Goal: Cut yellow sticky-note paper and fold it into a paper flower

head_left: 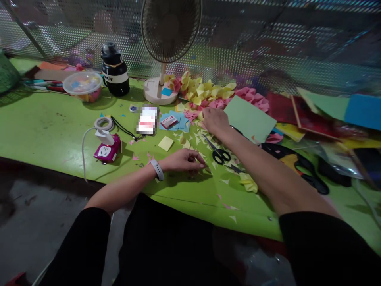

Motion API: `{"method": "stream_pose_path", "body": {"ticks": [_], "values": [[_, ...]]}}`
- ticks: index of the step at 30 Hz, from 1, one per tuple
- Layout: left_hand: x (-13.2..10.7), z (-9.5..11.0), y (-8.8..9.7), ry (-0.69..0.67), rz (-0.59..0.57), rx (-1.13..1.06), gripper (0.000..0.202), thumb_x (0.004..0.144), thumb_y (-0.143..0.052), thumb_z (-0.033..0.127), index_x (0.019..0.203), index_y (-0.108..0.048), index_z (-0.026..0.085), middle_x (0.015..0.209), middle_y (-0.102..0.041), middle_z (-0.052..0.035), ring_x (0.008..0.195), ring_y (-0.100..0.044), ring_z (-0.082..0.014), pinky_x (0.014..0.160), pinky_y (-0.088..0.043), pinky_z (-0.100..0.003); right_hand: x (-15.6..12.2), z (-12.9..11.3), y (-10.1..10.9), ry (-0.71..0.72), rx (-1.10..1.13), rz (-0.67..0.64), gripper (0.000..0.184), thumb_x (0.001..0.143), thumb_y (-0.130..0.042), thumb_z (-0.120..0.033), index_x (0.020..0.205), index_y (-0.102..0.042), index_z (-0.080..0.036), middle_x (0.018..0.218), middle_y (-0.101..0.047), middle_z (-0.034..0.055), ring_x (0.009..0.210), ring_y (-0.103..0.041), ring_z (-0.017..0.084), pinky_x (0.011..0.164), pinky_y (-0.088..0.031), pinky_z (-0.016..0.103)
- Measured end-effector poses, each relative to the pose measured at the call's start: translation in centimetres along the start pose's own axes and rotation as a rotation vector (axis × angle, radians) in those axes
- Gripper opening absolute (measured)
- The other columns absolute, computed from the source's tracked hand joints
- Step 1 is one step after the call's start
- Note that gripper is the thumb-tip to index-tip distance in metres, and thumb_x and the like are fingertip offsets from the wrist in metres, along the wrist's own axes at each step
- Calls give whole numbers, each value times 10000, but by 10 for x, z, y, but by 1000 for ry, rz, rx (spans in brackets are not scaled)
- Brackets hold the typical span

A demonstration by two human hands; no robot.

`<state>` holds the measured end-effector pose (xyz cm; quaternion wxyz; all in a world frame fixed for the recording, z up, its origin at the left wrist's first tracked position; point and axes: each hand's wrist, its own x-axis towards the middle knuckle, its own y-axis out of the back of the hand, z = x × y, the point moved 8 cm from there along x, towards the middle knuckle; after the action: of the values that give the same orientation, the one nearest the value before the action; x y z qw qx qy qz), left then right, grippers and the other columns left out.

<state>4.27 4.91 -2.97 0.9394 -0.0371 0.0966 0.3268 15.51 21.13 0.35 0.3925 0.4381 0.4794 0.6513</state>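
Observation:
My left hand (186,159) rests on the green table (44,127) near its front edge, fingers pinched together on small yellow paper scraps (193,141). My right hand (214,120) reaches further back, fingers curled down on the paper beside a pile of folded yellow and pink paper pieces (208,92). Black scissors (219,153) lie between the two hands. A yellow square note (166,143) lies left of them. A pale green sheet (249,118) sits just right of my right hand.
A desk fan (166,43) stands at the back, with a black bottle (114,71) and a lidded plastic bowl (82,85) to its left. A magenta power plug block (106,151) with white cable lies front left. Coloured sheets (327,111) and larger black scissors (300,163) crowd the right.

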Motion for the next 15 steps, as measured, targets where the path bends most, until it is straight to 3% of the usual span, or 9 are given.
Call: {"method": "stream_pose_path", "body": {"ticks": [4,7,12,15], "values": [[-1,-1,-2,28,-13,-34,187,906,-684,226,1032,-640,96,684,-708,-35,548,-672,-115,678,-578,-313,-1,6,-3,-73,5,18,450,937,-393,-167,1327,-531,11,916,-717,283,870,-669,372,757,-466,464],[-1,-3,-3,53,-15,-68,168,912,-674,218,1027,-635,102,678,-713,-36,555,-686,-123,708,-594,-340,-4,5,-3,-119,-9,-13,428,959,-412,-213,1309,-568,-22,840,-723,257,836,-676,360,735,-466,445],[2,-7,-3,45,-18,-108,152,921,-668,234,1000,-635,108,684,-715,-31,549,-684,-100,704,-596,-303,-9,-5,-3,-81,-27,-105,376,1003,-418,-290,1153,-717,-119,1011,-759,212,918,-692,333,743,-473,393],[3,-7,-2,21,-22,-105,147,921,-668,226,1003,-643,106,694,-718,-32,554,-683,-90,671,-584,-267,-13,-11,-1,-25,14,-106,408,1008,-403,-302,1171,-728,-116,1124,-753,195,987,-694,333,784,-482,398]]}}
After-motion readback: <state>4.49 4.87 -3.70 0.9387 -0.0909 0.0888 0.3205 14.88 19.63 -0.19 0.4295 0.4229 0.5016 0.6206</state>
